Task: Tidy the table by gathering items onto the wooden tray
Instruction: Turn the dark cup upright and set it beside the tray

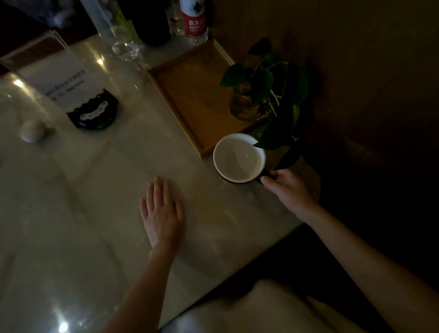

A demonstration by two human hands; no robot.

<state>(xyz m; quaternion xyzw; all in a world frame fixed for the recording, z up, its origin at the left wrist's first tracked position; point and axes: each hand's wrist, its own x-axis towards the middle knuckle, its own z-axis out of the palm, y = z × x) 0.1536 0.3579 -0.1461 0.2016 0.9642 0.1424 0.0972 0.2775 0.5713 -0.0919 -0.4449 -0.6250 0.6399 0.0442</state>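
Head view: the left hand (161, 210) lies palm-down on the pale tabletop (54, 228), fingers (157, 187) straight and close together, while the right hand (288, 188) reaches forward — its fingers pinch the dark handle of one white cup (239, 157). That cup sits just off the near corner of the single wooden tray (177, 99), which carries one potted plant (263, 86); two water bottles (193, 9) stand behind the tray.

A clear sign holder (46, 68) stands at the far side of the pale surface (54, 228). Right of the sign holder rise a tall clear bottle (109, 24), a dark bottle (150, 14) and a red-labelled water bottle (193, 11). Beyond them all, the wall (347, 26) is dim.
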